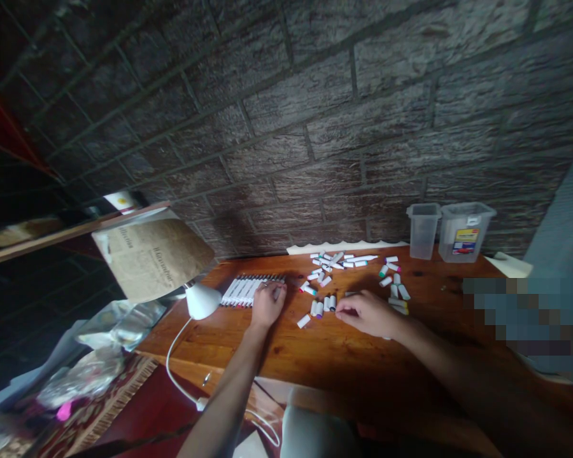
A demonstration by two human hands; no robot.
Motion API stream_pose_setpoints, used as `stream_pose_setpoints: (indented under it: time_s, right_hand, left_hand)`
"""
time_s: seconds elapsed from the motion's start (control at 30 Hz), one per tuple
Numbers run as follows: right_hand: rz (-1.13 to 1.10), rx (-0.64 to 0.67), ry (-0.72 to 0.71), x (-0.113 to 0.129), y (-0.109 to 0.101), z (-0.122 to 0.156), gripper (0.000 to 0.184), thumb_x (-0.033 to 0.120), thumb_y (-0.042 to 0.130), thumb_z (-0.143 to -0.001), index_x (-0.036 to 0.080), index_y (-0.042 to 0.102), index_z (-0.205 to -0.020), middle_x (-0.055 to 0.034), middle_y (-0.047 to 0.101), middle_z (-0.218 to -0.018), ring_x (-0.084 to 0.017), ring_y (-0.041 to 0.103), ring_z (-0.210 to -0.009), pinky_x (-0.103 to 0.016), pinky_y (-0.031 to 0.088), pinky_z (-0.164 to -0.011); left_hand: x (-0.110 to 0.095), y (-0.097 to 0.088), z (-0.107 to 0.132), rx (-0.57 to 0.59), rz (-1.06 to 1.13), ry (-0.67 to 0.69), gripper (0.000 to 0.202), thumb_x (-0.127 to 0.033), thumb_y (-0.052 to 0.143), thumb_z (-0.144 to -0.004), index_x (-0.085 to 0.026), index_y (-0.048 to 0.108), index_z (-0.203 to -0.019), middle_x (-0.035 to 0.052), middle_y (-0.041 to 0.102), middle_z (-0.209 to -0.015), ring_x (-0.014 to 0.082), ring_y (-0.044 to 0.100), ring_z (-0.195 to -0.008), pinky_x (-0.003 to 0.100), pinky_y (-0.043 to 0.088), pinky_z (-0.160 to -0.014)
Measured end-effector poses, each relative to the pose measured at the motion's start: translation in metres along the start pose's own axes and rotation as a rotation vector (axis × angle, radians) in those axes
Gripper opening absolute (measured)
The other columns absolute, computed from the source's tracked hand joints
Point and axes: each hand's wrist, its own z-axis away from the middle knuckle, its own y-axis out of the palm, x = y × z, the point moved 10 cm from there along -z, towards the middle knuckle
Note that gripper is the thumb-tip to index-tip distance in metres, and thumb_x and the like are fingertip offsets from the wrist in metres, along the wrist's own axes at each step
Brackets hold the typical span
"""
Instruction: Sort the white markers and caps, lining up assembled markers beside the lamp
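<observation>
Apparently, markers (239, 292) lie aligned near the left edge of the desk (291, 356); loose caps (304, 321) lie scattered, unaligned. My left hand (268, 304) curls over the row, right hand (367, 313) half-closed; what either holds, I can't tell.

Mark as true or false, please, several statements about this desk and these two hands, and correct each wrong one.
1. The left hand is at the row of slim white markers. True.
2. The clear plastic container with the yellow-and-blue label stands at the left end of the brown wooden desk. False: it stands toward the right end.
3. The short white cylinders with coloured ends form one straight line. False: they lie scattered.
4. The right hand is nearer to these cylinders than to that container. True.
5. Smooth white plaster covers the wall. False: it is dark, rough and block-patterned.
</observation>
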Motion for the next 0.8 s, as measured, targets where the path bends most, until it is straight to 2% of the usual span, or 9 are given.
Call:
stream_pose_setpoints:
  time_s: [0.17, 0.33, 0.47, 0.57, 0.63, 0.7, 0.8]
  right_hand:
    - [0.033, -0.105, 0.054, -0.014, -0.015, 0.0, 0.02, 0.025, 0.052, -0.087, 0.022, 0.072, -0.084, -0.0002, 0.072, -0.076, -0.014, 0.064, -0.067, -0.023, 0.043, -0.063]
    - [0.151, -0.236, 0.16, -0.039, -0.036, -0.013, 0.022, 0.023, 0.048, -0.09, 0.021, 0.069, -0.097, -0.0028, 0.072, -0.093, -0.016, 0.066, -0.081, -0.026, 0.048, -0.077]
    - [0.435, -0.226, 0.227, -0.046, -0.041, -0.045, 0.038, 0.017, 0.051, -0.086, 0.019, 0.061, -0.123, -0.011, 0.061, -0.123, -0.022, 0.06, -0.105, -0.03, 0.046, -0.088]
    - [0.558, -0.187, 0.179, -0.039, -0.037, -0.078, 0.055, 0.01, 0.053, -0.083, 0.02, 0.05, -0.136, -0.0112, 0.052, -0.135, -0.027, 0.046, -0.123, -0.034, 0.042, -0.096]
    - [0.585, -0.115, 0.127, -0.037, -0.029, -0.098, 0.046, 0.009, 0.053, -0.083, 0.019, 0.059, -0.128, -0.0112, 0.054, -0.133, -0.028, 0.044, -0.124, -0.036, 0.039, -0.1]
    - [0.612, -0.036, 0.11, -0.04, -0.023, -0.11, 0.033, 0.009, 0.051, -0.085, 0.019, 0.069, -0.111, -0.0107, 0.064, -0.119, -0.027, 0.049, -0.116, -0.036, 0.041, -0.097]
    - [0.649, -0.051, 0.074, -0.041, -0.028, -0.111, 0.028, 0.012, 0.049, -0.088, 0.02, 0.072, -0.101, -0.011, 0.07, -0.101, -0.026, 0.054, -0.104, -0.036, 0.042, -0.094]
  left_hand:
    - [-0.004, -0.001, 0.0, -0.006, 0.013, 0.018, 0.02, -0.03, 0.053, -0.088, -0.018, 0.07, -0.086, 0.0079, 0.072, -0.09, 0.0222, 0.065, -0.089, 0.036, 0.05, -0.084]
    - [-0.01, -0.003, 0.0, -0.023, 0.021, 0.028, 0.021, -0.029, 0.052, -0.089, -0.018, 0.069, -0.084, 0.0073, 0.072, -0.088, 0.0216, 0.064, -0.088, 0.036, 0.049, -0.084]
    - [-0.01, -0.005, -0.001, -0.044, 0.033, 0.024, 0.021, -0.029, 0.052, -0.088, -0.018, 0.069, -0.083, 0.0068, 0.071, -0.086, 0.0214, 0.064, -0.086, 0.036, 0.049, -0.083]
    - [-0.011, -0.006, 0.0, -0.054, 0.053, 0.02, 0.021, -0.029, 0.052, -0.088, -0.018, 0.068, -0.082, 0.0068, 0.071, -0.085, 0.0213, 0.063, -0.085, 0.035, 0.049, -0.083]
    - [-0.013, -0.007, 0.0, -0.052, 0.061, 0.026, 0.021, -0.029, 0.051, -0.089, -0.018, 0.068, -0.082, 0.0068, 0.071, -0.085, 0.0214, 0.063, -0.086, 0.035, 0.048, -0.083]
    - [-0.016, -0.007, 0.0, -0.048, 0.065, 0.036, 0.022, -0.029, 0.051, -0.089, -0.019, 0.069, -0.082, 0.0069, 0.071, -0.085, 0.0218, 0.063, -0.086, 0.036, 0.048, -0.083]
    - [-0.019, -0.005, 0.0, -0.033, 0.087, 0.048, 0.023, -0.03, 0.05, -0.09, -0.019, 0.069, -0.082, 0.0073, 0.071, -0.086, 0.0224, 0.062, -0.086, 0.036, 0.047, -0.083]
